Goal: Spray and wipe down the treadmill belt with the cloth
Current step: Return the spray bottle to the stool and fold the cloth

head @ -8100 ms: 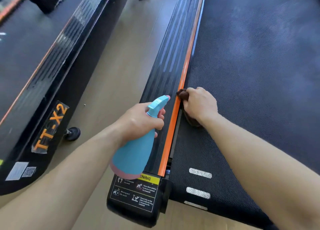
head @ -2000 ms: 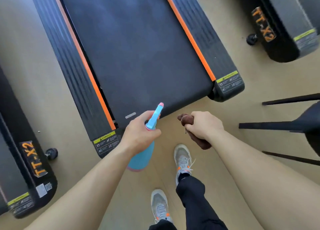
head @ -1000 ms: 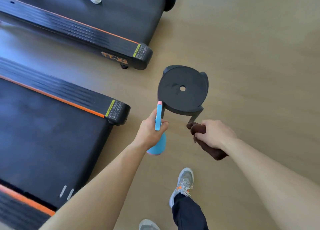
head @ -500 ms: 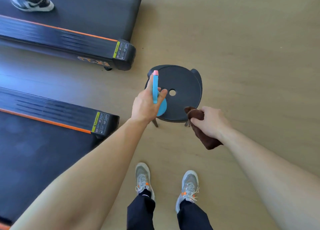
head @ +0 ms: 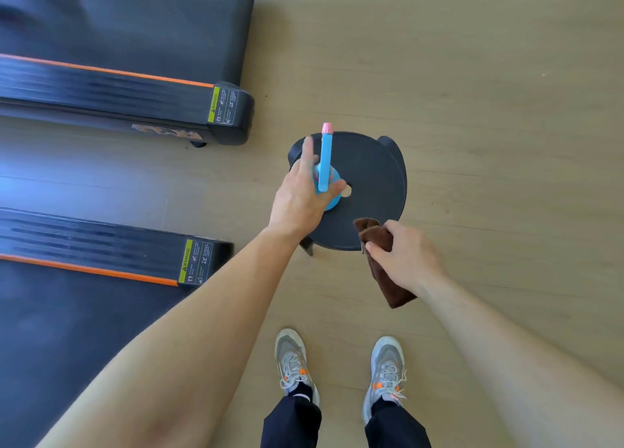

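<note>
Shoes point(head: 293, 363) planted on the wood floor point(head: 489, 93), toes to 12 o'clock. Treadmill belt point(head: 67, 339) lay at 9 o'clock of the feet, out of both hands' reach.

Right hand point(head: 405, 262), at 1 o'clock, curled round a brown cloth point(head: 388, 285); one end over the rim of a black stool point(head: 378, 164), the other hanging off it.

Left hand point(head: 297, 201), at 12 o'clock, fingers straightened, thumb and forefinger either side of a blue spray bottle point(head: 326, 157) standing on the stool, touching rather than clamping.

Second treadmill point(head: 135, 25) at 10 o'clock.

Risks, as judged: the bottle is tall and narrow and stood left of the seat's centre hole, so a brush from the leaving fingers could topple it. Cloth dropped at the rim may slide off.
</note>
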`<state>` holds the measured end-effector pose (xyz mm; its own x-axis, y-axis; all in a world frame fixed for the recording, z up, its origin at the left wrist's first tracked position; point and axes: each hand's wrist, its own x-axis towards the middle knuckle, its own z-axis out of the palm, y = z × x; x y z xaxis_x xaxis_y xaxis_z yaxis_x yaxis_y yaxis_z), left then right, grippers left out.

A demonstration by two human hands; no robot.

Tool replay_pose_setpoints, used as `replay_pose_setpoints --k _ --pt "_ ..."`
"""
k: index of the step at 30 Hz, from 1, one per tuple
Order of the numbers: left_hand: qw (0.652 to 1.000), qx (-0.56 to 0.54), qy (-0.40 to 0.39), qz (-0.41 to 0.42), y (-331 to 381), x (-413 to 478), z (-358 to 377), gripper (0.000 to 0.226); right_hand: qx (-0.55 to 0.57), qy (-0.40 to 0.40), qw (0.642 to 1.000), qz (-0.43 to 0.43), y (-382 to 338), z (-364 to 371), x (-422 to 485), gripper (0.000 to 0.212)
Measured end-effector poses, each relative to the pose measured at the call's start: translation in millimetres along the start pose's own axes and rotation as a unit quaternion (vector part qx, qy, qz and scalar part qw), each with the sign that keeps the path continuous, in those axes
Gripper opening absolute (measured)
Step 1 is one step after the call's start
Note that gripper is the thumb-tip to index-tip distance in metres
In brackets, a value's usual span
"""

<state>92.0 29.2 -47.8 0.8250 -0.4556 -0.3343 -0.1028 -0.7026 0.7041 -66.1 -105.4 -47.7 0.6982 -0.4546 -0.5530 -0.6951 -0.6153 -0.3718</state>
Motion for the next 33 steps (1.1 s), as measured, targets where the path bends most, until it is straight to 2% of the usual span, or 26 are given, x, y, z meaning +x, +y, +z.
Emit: replay_pose_setpoints --k 2,4,6,9,12,15,19,22,26,28,31,33 --pt "0.998 0.04 -0.011 -0.054 -11 -20 -4 0.091 0.019 0.009 1.0 -0.009 -7 -2 -5 0.021" --pt "0.99 0.091 -0.032 -0.104 -18 -52 -7 0.073 0.039 0.006 0.999 -0.029 -13 -8 -12 0.022" --pt "0.989 0.063 -0.056 -0.124 -17 -88 -8 0.053 0.041 -0.007 0.997 -0.058 -21 -17 -21 0.025" --pt "0.989 -0.055 -0.08 -0.116 6 -125 -14 0.04 0.042 -0.032 0.994 -0.092 -31 -32 -37 0.029" --pt "0.975 -0.185 -0.068 -0.104 42 -141 -27 0.033 0.043 -0.042 0.99 -0.128 -40 -50 -53 0.027" --pt "0.977 -0.186 -0.052 -0.089 69 -137 -37 0.029 0.06 -0.028 0.986 -0.153 -45 -70 -64 0.025" --pt "0.982 -0.161 -0.036 -0.092 89 -121 -43 0.015 0.091 0.001 0.985 -0.146 -45 -90 -66 0.033" --pt "0.989 -0.129 -0.034 -0.061 98 -112 -42 0.014 0.13 0.014 0.983 -0.128 -40 -98 -64 0.048" --pt "0.99 -0.133 -0.015 -0.046 104 -103 -40 0.021 0.155 -0.013 0.973 -0.173 -30 -104 -62 0.07" --pt "0.989 -0.141 -0.018 -0.041 107 -100 -38 0.023 0.178 -0.043 0.966 -0.182 -25 -107 -58 0.059" --pt "0.989 -0.144 -0.021 -0.034 111 -100 -39 0.025 0.216 -0.075 0.96 -0.163 -19 -118 -53 0.03" --pt "0.989 -0.146 -0.017 -0.036 113 -99 -39 0.02 0.179 -0.068 0.97 -0.15 -16 -127 -47 0.017"
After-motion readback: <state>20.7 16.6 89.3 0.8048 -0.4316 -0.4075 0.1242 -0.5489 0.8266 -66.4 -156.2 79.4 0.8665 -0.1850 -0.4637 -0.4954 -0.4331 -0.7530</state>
